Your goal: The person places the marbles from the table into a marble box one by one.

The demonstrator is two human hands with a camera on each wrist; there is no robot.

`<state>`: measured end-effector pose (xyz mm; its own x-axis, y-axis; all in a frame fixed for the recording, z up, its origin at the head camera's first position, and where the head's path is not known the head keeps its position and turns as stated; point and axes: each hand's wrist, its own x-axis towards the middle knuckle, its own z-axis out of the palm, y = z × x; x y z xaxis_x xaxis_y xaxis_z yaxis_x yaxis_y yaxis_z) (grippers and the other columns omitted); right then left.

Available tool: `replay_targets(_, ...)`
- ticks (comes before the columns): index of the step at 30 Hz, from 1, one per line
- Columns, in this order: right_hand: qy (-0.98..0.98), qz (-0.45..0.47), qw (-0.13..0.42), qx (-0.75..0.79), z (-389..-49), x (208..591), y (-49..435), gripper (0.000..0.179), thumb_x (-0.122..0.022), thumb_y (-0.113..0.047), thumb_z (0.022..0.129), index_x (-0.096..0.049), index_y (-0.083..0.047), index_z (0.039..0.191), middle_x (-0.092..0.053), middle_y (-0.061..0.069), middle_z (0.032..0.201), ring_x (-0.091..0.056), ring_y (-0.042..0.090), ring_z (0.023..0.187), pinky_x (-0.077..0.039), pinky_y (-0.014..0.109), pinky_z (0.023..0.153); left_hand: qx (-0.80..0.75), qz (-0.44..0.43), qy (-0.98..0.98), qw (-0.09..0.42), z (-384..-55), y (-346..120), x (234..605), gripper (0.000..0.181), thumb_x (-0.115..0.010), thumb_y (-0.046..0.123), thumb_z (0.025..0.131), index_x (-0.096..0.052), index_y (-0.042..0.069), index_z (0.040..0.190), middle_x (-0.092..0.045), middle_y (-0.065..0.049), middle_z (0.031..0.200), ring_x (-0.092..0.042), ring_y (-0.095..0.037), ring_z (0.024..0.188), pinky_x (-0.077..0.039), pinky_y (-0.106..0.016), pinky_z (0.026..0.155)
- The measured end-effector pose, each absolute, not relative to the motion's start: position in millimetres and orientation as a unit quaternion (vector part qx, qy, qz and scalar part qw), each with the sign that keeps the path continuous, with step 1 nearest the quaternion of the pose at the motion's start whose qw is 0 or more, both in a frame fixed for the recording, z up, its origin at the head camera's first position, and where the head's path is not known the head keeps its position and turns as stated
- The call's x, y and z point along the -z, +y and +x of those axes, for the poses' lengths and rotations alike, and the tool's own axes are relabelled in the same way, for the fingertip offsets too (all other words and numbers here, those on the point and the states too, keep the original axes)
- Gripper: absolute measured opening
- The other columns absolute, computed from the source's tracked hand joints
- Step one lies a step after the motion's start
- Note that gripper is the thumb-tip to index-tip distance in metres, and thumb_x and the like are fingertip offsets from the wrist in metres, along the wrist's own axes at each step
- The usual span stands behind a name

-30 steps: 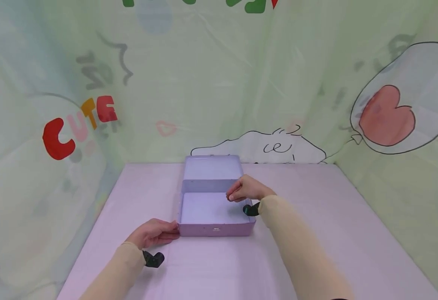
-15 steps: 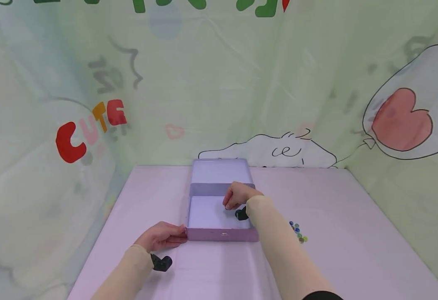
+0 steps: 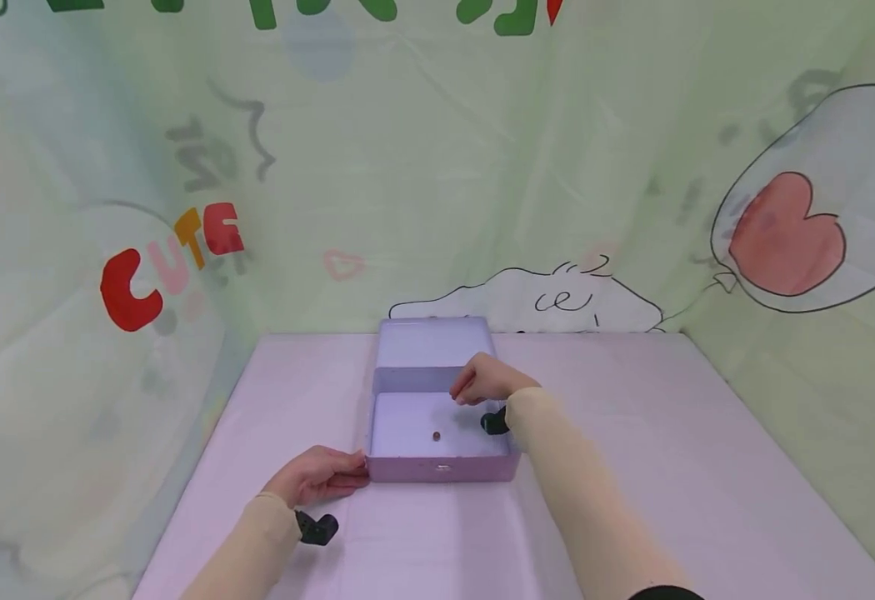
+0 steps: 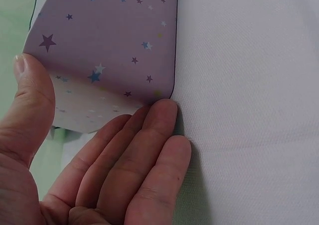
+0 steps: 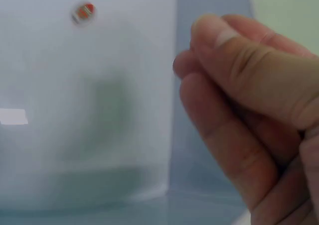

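A lilac box (image 3: 443, 471) with its lid folded back stands on the table. On its floor lies a small marble (image 3: 436, 436), clear with orange, red and white inside in the right wrist view. My left hand (image 3: 320, 475) rests against the front left corner of the box; in the left wrist view the thumb touches the upper edge and the fairly straight fingers lie along the lower edge, beside star prints. My right hand (image 3: 492, 379) is above the right part of the box, fingers curled. In the right wrist view, its thumb meets the fingers, with nothing visible between them.
The raised lid (image 3: 435, 342) leans at the back of the box. A pale lilac cloth covers the table (image 3: 617, 375). Printed curtains (image 3: 422, 167) hang behind and on both sides.
My right hand dipped lower into the box, then rose and drew back to the right. The marble now lies apart from it on the box floor. The left hand stayed at the corner.
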<state>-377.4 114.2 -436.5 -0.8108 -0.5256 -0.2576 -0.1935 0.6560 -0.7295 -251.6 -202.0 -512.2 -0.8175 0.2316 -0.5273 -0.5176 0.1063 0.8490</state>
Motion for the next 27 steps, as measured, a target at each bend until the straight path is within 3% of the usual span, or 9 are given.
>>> replay_targets(6, 0.881, -0.195, 0.191, 0.385, -376.6, 415.2, 171.8, 0.022, -0.075, -0.01, 0.082, -0.073, -0.002, 0.103, -0.072, 0.006, 0.092, -0.069, 0.021, 0.086, -0.057, 0.033, 0.077, -0.655, -0.106, 0.692, 0.284, -251.8, -201.8, 514.4, 0.048, -0.069, 0.024, 0.089, -0.059, -0.012, 0.119, -0.067, -0.022, 0.108, -0.066, -0.032, 0.101, -0.051, -0.045, 0.091)
replay_targets(13, 0.907, -0.112, 0.15, 0.379, -355.5, 408.1, 280.1, 0.026, -0.072, -0.017, 0.086, -0.071, -0.004, 0.108, -0.071, 0.009, 0.104, -0.068, 0.022, 0.093, -0.055, 0.038, 0.085, -0.654, -0.099, 0.695, 0.282, -252.2, -203.6, 516.4, 0.051, -0.072, 0.025, 0.086, -0.059, -0.011, 0.119, -0.068, -0.02, 0.108, -0.067, -0.03, 0.1, -0.052, -0.044, 0.089)
replay_targets(18, 0.898, -0.071, 0.143, 0.41, -341.6, 432.8, 324.8, 0.025, -0.069, -0.014, 0.088, -0.069, 0.0, 0.109, -0.069, 0.015, 0.107, -0.068, 0.023, 0.096, -0.056, 0.035, 0.083, -0.651, -0.108, 0.695, 0.285, -252.4, -205.6, 513.8, 0.049, -0.071, 0.025, 0.087, -0.059, -0.011, 0.119, -0.068, -0.02, 0.109, -0.067, -0.031, 0.1, -0.052, -0.043, 0.089)
replay_targets(23, 0.885, -0.05, 0.152, 0.438, -329.5, 468.1, 331.3, 0.029, -0.07, -0.014, 0.088, -0.067, 0.003, 0.112, -0.069, 0.015, 0.107, -0.066, 0.03, 0.1, -0.056, 0.033, 0.082, -0.65, -0.107, 0.694, 0.29, -250.4, -204.2, 510.2, 0.05, -0.07, 0.026, 0.088, -0.058, -0.011, 0.12, -0.067, -0.021, 0.111, -0.066, -0.031, 0.101, -0.051, -0.043, 0.09)
replay_targets(27, 0.887, -0.038, 0.158, 0.432, -321.7, 494.9, 330.4, 0.028, -0.072, -0.015, 0.086, -0.07, 0.0, 0.109, -0.071, 0.01, 0.103, -0.067, 0.022, 0.093, -0.055, 0.032, 0.082, -0.651, -0.101, 0.692, 0.295, -248.3, -202.3, 509.1, 0.049, -0.067, 0.025, 0.09, -0.057, -0.012, 0.121, -0.066, -0.022, 0.113, -0.066, -0.031, 0.103, -0.051, -0.043, 0.091)
